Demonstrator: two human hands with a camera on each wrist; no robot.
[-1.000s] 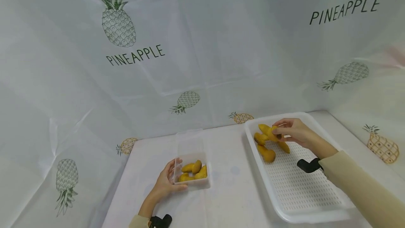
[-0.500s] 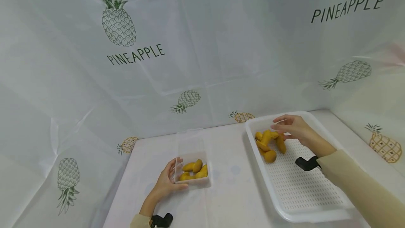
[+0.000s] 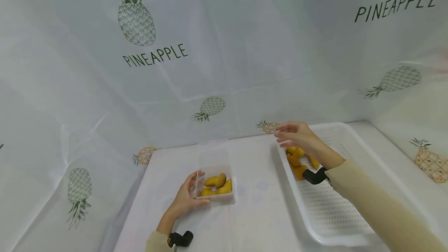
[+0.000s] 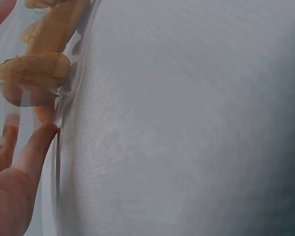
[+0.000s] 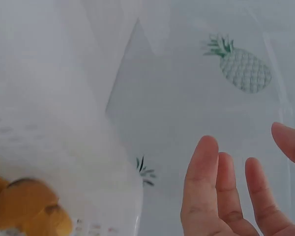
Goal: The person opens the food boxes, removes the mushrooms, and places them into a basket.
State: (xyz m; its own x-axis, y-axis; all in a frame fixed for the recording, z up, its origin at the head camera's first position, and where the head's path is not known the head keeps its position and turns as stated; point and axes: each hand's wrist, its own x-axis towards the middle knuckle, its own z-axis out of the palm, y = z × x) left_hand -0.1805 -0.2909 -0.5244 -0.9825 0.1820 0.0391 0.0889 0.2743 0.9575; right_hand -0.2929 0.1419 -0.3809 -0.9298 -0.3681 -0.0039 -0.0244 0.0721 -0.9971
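Observation:
My left hand [image 3: 187, 197] grips a small clear plastic box [image 3: 218, 200] by its left side, fingers behind and thumb along the front. Several yellow-brown mushroom-shaped pieces [image 3: 220, 181] with thick stems lie in the box, and its clear lid [image 3: 212, 153] stands raised at the back. My right hand [image 3: 297, 137] is over the back left corner of a white perforated tray [image 3: 332, 205]; its fingers are spread with nothing between them in the right wrist view. More yellow-brown pieces [image 3: 295, 158] lie in that tray, partly hidden by my right hand and wrist.
Both things stand on a white-covered table [image 3: 259, 213]. A pale cloth [image 3: 266, 61] printed with pineapples hangs behind it. Black wrist devices [image 3: 315, 176] are on both arms.
My right hand has let go of a yellow-brown piece at the pile and moved left toward the tray's rim. My left hand keeps its hold on the box. The head view has shifted slightly.

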